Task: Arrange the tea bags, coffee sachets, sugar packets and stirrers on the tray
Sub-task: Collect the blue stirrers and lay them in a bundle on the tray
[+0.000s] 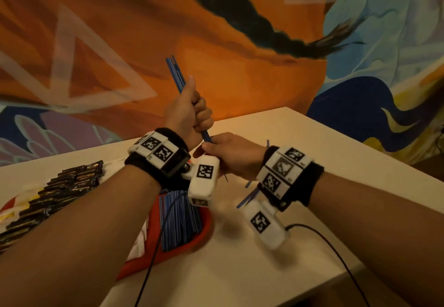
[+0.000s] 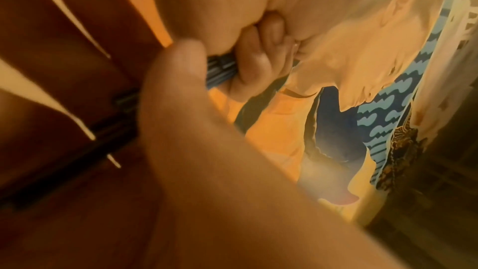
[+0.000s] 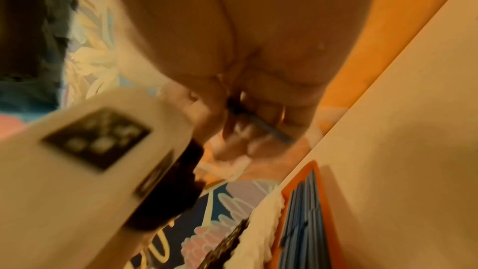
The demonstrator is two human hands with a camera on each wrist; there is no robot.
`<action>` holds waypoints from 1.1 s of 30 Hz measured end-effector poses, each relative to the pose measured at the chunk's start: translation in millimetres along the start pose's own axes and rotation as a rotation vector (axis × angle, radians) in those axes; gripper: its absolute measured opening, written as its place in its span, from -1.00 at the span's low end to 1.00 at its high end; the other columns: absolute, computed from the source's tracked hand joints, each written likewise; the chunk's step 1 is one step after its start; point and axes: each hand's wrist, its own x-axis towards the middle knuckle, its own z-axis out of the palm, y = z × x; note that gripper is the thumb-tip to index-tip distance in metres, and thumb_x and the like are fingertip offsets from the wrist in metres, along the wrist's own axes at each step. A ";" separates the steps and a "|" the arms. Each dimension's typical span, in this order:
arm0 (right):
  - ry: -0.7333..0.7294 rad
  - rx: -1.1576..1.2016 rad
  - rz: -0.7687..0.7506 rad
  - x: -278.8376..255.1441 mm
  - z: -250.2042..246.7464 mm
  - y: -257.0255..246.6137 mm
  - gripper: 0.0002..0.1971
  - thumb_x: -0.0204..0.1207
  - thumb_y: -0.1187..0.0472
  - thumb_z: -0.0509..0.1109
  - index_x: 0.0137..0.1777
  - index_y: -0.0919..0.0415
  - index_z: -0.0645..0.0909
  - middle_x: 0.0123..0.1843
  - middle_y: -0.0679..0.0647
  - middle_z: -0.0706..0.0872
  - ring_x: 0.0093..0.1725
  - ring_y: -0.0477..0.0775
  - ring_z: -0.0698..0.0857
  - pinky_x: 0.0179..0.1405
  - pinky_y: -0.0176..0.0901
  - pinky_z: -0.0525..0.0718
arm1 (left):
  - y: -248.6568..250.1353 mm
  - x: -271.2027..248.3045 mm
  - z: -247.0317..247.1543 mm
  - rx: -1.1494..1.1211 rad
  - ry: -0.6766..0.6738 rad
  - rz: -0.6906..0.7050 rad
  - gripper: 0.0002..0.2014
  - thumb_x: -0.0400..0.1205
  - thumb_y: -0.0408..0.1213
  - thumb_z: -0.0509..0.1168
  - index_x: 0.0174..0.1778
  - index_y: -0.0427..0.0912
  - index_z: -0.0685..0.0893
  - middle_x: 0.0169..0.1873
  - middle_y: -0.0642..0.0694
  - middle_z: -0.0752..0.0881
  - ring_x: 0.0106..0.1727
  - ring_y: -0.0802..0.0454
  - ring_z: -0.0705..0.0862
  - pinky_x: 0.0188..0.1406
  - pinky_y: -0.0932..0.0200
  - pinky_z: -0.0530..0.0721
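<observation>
Here, thin blue stirrers [image 1: 177,74] stand bunched and tilted above the tabletop [image 1: 300,138], gripped in the left hand [image 1: 187,112], fingers curled round them, thumb up. The right hand [image 1: 230,153] pinches their lower end. More stirrers lie fanned on the red tray [image 1: 204,232] below, beside a row of dark sachets [image 1: 60,191].

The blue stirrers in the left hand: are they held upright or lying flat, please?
Roughly upright. The left hand grips the blue stirrers in a fist above the table; their tips point upward, leaning left.
</observation>
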 end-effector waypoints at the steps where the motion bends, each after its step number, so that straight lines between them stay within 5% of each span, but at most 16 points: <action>1: 0.045 -0.008 -0.023 0.3 5.7 0.1 -0.71 0.81 0.16 0.10 0.13 0.38 0.55 -0.27 0.23 0.51 -0.36 0.13 0.50 -0.45 -0.15 0.51 | 1.4 0.2 -0.5 -0.013 0.009 -0.002 -0.50 0.80 0.09 0.10 -0.42 -0.05 0.23 -0.54 0.02 0.09 -0.63 0.11 0.06 -0.71 0.23 0.10; 3: 0.100 -0.043 -0.070 -0.7 10.3 -1.1 -0.68 0.81 0.16 0.09 -0.07 0.32 0.56 -0.40 0.13 0.40 -0.49 0.03 0.33 -0.54 -0.18 0.30 | 5.1 0.8 -2.1 -0.059 0.037 -0.013 -0.50 0.79 0.11 0.11 -0.42 -0.07 0.25 -0.56 0.02 0.14 -0.64 0.11 0.11 -0.71 0.24 0.16; 6: 0.141 -0.171 -0.108 -3.5 7.0 -3.6 -0.64 0.80 0.16 0.09 -0.21 0.18 0.55 -0.48 0.01 0.43 -0.52 -0.02 0.32 -0.52 -0.17 0.30 | 9.2 0.6 -4.8 -0.127 0.078 -0.022 -0.51 0.79 0.11 0.12 -0.39 -0.08 0.31 -0.59 0.04 0.24 -0.65 0.12 0.21 -0.67 0.25 0.28; 15: 0.071 -0.286 -0.044 -26.2 -2.5 10.7 -0.65 0.80 0.14 0.07 -0.16 0.19 0.56 -0.43 -0.01 0.44 -0.52 -0.11 0.35 -0.49 -0.22 0.33 | 32.3 11.2 -33.9 -0.338 0.268 0.082 -0.52 0.80 0.05 0.13 -0.40 -0.09 0.32 -0.59 0.03 0.21 -0.66 0.10 0.19 -0.71 0.25 0.25; 23: 0.129 -0.195 -0.054 -31.4 -19.2 -1.3 -0.66 0.82 0.15 0.06 -0.14 0.23 0.53 -0.47 -0.02 0.40 -0.56 -0.14 0.30 -0.50 -0.25 0.27 | 30.0 14.4 -58.5 -0.095 0.424 0.089 -0.53 0.80 0.11 0.07 -0.37 -0.07 0.28 -0.57 0.05 0.17 -0.63 0.11 0.10 -0.63 0.21 0.06; 30: 0.297 -0.340 -0.108 -18.1 -13.1 -26.6 -0.65 0.81 0.15 0.07 -0.20 0.18 0.53 -0.42 0.04 0.50 -0.45 0.00 0.43 -0.46 -0.20 0.34 | 0.6 6.2 -42.1 0.016 0.311 -0.005 -0.52 0.79 0.12 0.11 -0.39 -0.05 0.30 -0.64 0.08 0.22 -0.67 0.15 0.12 -0.75 0.32 0.08; 33: 0.355 -0.556 -0.118 -11.2 -6.0 -35.7 -0.66 0.80 0.14 0.08 -0.12 0.23 0.59 -0.20 0.10 0.63 -0.16 0.13 0.61 -0.28 -0.13 0.52 | -11.1 2.6 -30.7 0.059 0.269 -0.041 -0.52 0.74 0.23 0.12 -0.34 -0.06 0.36 -0.58 0.05 0.21 -0.65 0.14 0.14 -0.76 0.32 0.10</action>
